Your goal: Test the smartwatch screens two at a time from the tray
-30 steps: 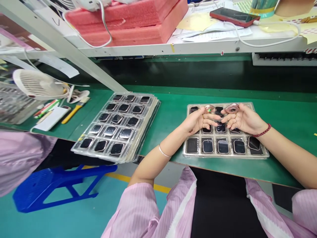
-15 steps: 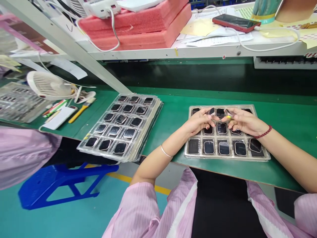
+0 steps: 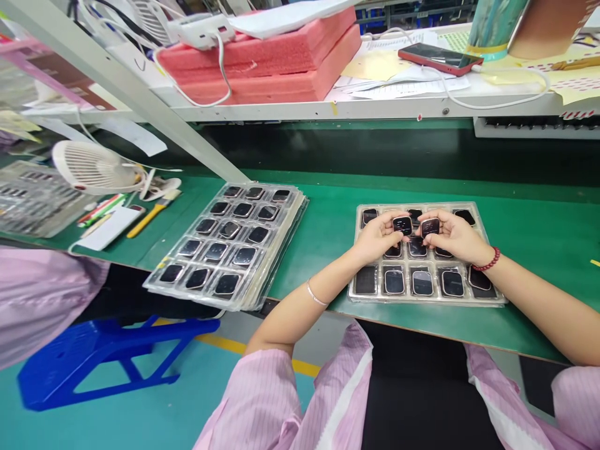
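Note:
My left hand [image 3: 380,235] grips a square watch face [image 3: 402,226] with a dark screen by its edges. Close beside it, my right hand [image 3: 455,234] pinches a second watch face [image 3: 430,227]. Both screens face up toward the camera, a small gap apart. Beneath the hands lies a clear plastic tray [image 3: 426,300] with several dark watch faces in its pockets; the hands hide part of its middle. One watch face [image 3: 479,279] sits tilted in the tray's front right pocket.
Left of the hands is a stack of clear trays [image 3: 244,281] with watch faces. Further left are a yellow brush [image 3: 149,219], a white fan [image 3: 96,167] and a person's pink sleeve [image 3: 42,294]. A shelf [image 3: 375,110] above holds red foam blocks [image 3: 262,69] and a phone [image 3: 439,58].
Both watch faces have been turned from edge-on to screen up, and my fingers have shifted around them. The view has moved slightly.

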The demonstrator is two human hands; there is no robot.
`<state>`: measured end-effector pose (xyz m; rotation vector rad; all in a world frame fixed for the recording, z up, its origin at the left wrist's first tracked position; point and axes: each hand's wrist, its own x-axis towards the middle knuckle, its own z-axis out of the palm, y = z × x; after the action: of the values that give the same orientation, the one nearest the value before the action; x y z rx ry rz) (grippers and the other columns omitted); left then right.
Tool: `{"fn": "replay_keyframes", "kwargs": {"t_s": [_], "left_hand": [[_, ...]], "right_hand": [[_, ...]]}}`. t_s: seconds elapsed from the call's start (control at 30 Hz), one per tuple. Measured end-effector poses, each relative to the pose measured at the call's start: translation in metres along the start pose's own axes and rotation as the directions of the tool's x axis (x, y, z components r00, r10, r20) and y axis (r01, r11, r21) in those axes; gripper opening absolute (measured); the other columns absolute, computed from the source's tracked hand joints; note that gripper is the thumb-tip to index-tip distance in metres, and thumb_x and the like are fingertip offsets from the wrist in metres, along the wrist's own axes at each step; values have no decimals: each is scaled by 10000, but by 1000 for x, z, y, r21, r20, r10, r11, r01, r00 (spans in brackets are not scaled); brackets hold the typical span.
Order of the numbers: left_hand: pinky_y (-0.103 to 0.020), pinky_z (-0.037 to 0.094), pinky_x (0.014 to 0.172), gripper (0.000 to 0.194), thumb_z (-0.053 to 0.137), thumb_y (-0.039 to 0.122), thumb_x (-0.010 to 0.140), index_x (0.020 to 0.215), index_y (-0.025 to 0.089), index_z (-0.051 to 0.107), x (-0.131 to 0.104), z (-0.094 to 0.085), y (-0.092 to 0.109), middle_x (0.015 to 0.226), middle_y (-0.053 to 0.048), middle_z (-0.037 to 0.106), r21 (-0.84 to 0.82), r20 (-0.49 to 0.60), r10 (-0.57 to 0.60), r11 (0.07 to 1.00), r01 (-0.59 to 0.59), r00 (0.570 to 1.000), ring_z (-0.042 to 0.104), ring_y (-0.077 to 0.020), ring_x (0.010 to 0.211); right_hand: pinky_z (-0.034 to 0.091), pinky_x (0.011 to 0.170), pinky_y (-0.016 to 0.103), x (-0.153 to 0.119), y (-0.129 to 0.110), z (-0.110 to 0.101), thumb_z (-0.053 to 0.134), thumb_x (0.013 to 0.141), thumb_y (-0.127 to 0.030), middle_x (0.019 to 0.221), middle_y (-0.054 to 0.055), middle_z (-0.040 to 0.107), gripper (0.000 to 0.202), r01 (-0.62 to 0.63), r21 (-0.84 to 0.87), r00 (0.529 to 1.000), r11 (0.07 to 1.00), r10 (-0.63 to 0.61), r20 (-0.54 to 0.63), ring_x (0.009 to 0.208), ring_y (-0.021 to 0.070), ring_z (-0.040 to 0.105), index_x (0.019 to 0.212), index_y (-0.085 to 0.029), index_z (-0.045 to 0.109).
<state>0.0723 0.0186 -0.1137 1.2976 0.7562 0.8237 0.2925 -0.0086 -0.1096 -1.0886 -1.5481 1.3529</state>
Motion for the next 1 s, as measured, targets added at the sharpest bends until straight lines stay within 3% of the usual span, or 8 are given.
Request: {"fn": "replay_keyframes", "kwargs": {"t_s": [0.3, 0.53, 0.73, 1.0], "left_hand": [[-186, 494, 553, 441, 732, 258, 764, 1179, 160, 622, 0, -1, -2, 1057, -102, 724, 39, 13, 3, 999, -4, 1000, 729, -171, 779], [-192, 502, 566, 435, 674, 191, 763, 1193, 149, 624, -2, 0, -1, 1100, -111, 723, 80, -5, 1, 997, -1, 1000, 726, -159, 764], [-278, 585, 773, 453, 681, 132, 709, 1160, 151, 635, -1, 1, -1, 1117, -93, 718, 64, -3, 29, 998, -29, 1000, 713, -143, 791], [-330, 588, 841, 456, 691, 142, 710, 1163, 155, 637, -1, 0, -3, 1133, -102, 714, 68, 4, 46, 997, -46, 999, 722, -174, 845]], "right_hand": [[606, 643, 346, -1, 1, 1, 717, 772, -250, 905, 53, 743, 291, 12, -19, 1000, 1000, -12, -2, 685, 192, 715, 1038, -208, 606], [607, 645, 350, -2, -3, 4, 708, 760, -218, 887, 46, 732, 261, 29, -33, 1000, 999, -29, -8, 700, 200, 714, 1000, -213, 605], [625, 732, 400, -3, -3, 4, 715, 736, -196, 932, 48, 737, 273, 41, -27, 999, 999, -42, -19, 777, 227, 724, 985, -232, 611], [628, 748, 410, -3, -4, 4, 709, 739, -186, 911, 43, 738, 263, 51, -50, 998, 997, -53, -31, 802, 236, 728, 982, -230, 620]]}}
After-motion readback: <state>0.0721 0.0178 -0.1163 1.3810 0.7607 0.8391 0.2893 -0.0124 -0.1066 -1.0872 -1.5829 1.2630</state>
